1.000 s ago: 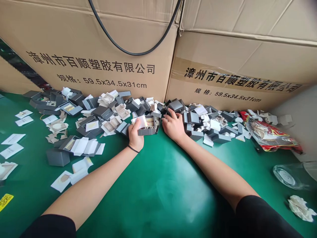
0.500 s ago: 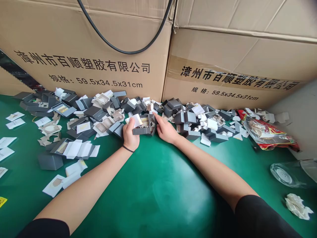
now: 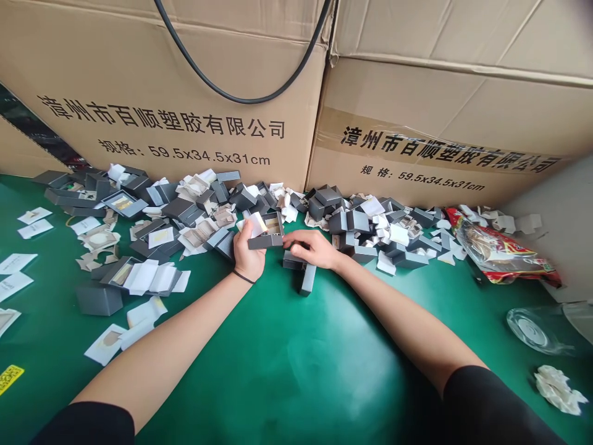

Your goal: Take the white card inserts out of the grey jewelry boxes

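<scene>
The green tabletop (image 3: 324, 371) is filling the lower view, with a left carton (image 3: 152, 80) and a right carton (image 3: 430, 114) standing along its back, both showing black lettering. A black cable (image 3: 245, 100) is looping down before the left one. At their foot a long heap of grey boxes and white inserts (image 3: 183, 210) is sprawling, a red-edged packet (image 3: 504, 253) lying at its right end. Nearer on that side, a clear vessel (image 3: 532, 330) is sitting (a crumpled white wad (image 3: 559, 389) is keeping it company). Now the hands! The left hand (image 3: 250, 252) is closing its grip around an open grey box (image 3: 265, 240), just in front of the heap. The right hand (image 3: 315, 247) is bringing its fingertips to the box's right end; whether that grip is pinching, I cannot tell. Beneath it, a loose grey box (image 3: 307, 281) is lying on the tabletop. Smallest, a white slip (image 3: 252, 224) is poking up by the left thumb.
</scene>
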